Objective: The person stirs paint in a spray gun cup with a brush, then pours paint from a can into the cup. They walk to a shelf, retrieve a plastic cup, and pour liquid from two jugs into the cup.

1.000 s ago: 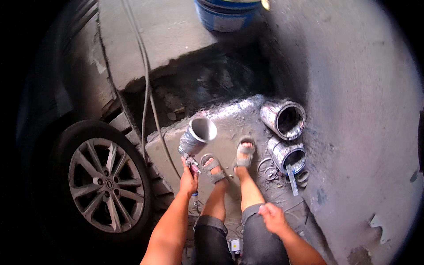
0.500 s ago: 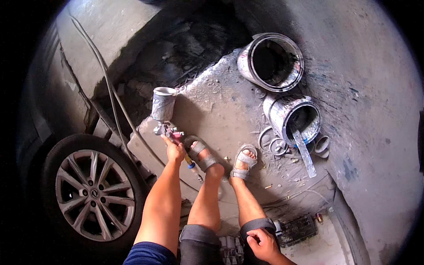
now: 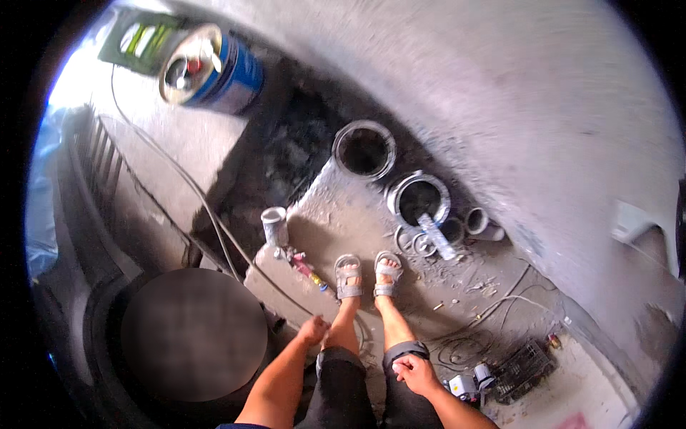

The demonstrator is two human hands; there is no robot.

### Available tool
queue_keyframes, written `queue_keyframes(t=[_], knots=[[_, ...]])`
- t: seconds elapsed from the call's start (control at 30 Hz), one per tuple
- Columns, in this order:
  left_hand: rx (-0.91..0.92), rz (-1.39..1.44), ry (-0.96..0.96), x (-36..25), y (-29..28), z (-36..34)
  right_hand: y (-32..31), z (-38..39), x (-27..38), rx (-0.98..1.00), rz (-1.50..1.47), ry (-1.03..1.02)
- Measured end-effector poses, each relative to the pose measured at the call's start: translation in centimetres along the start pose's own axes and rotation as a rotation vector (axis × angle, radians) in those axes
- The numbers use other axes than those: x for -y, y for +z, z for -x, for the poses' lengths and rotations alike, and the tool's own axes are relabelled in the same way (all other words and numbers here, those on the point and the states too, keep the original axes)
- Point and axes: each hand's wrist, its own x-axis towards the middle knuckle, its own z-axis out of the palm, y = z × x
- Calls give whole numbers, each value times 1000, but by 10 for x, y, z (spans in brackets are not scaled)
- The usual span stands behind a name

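Observation:
A spray gun [image 3: 299,263] with a pale, paint-coated cup [image 3: 275,225] lies on the dusty ledge, left of my sandalled feet. My left hand [image 3: 314,331] hovers beside my left shin, apart from the gun; its fingers are too blurred to read. Against my right knee my right hand [image 3: 414,373] rests in a loose fist, with nothing visible in it. Farther off to the right stands a paint-crusted can [image 3: 443,193] with a flat stirring stick [image 3: 436,237] leaning out. A second dark-mouthed can [image 3: 364,150] is beyond it.
A hose [image 3: 207,196] runs along the left, past a car wheel [image 3: 114,343] with a blurred centre. Far left stands a blue drum [image 3: 239,75]. Near right are a black crate [image 3: 527,368] and looped cable [image 3: 461,347]. A grey wall [image 3: 500,93] slants along the right.
My left hand has let go of the spray gun, now lying on the ledge, and drawn back toward my knee. The view has widened, showing the drum. My right hand stays at the knee.

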Motion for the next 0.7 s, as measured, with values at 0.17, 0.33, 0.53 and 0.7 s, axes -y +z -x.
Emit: queue_keyframes(t=[0.17, 0.33, 0.53, 0.7], knots=[[200, -437, 258, -44, 2, 94, -13, 66, -25, -249, 220, -40], [333, -775, 411, -107, -45, 172, -13, 138, -82, -373, 18, -58], [423, -1106, 471, -112, -97, 183, 25, 211, -147, -392, -115, 114], [709, -1885, 836, -174, -114, 185, 95, 257, -221, -287, -407, 227]])
